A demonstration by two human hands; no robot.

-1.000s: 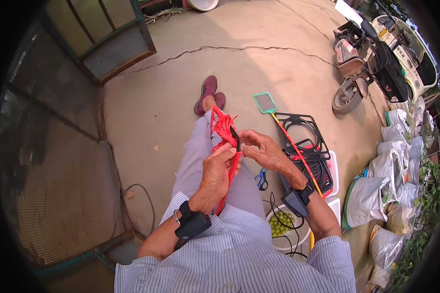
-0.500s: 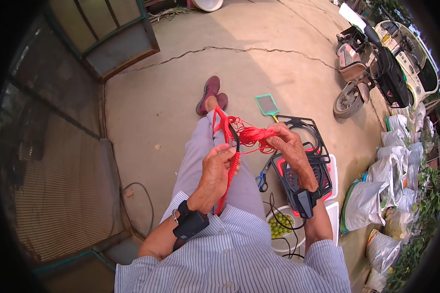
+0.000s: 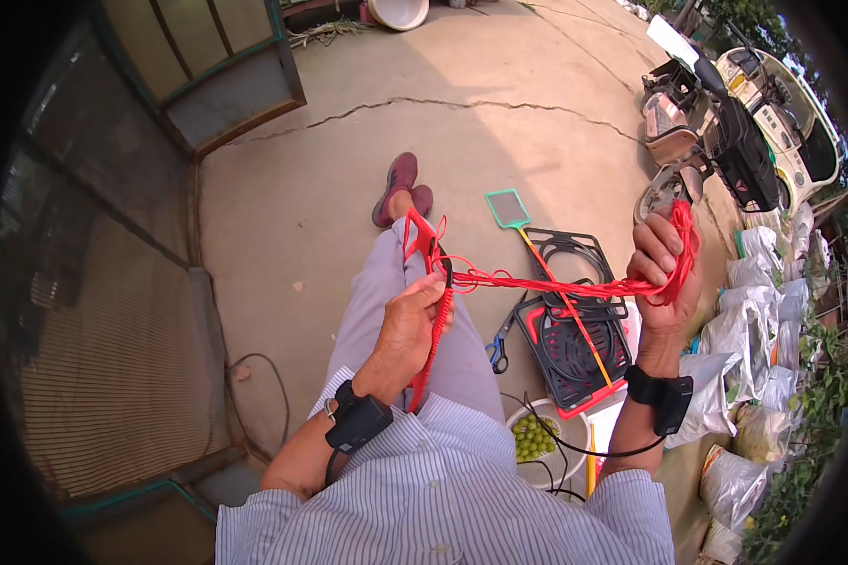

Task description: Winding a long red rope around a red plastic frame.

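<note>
My left hand [image 3: 410,325] is closed around a red ridged strip [image 3: 430,363] with a curved black piece beside it and a flat red part at its far end. I cannot make out what kind of object this is. Red cord [image 3: 537,283] runs from there to the right, stretched in several strands over my lap and beyond. At the far right, my right hand [image 3: 664,264] is raised and wrapped around the looped end of that bundle. Below the cord, my legs [image 3: 377,301] reach out with the ankles crossed.
Right of my legs lie blue-handled scissors [image 3: 497,356], a fly swatter [image 3: 508,209] and black racks [image 3: 575,358]. A white basket [image 3: 586,441] holds green fruit. White sacks [image 3: 725,339] line the right, below a parked scooter [image 3: 674,132]. A screened door [image 3: 113,367] stands left.
My right hand has moved far to the right and up with the bundle, drawing the bunched red cord out into long strands. My left hand has barely moved.
</note>
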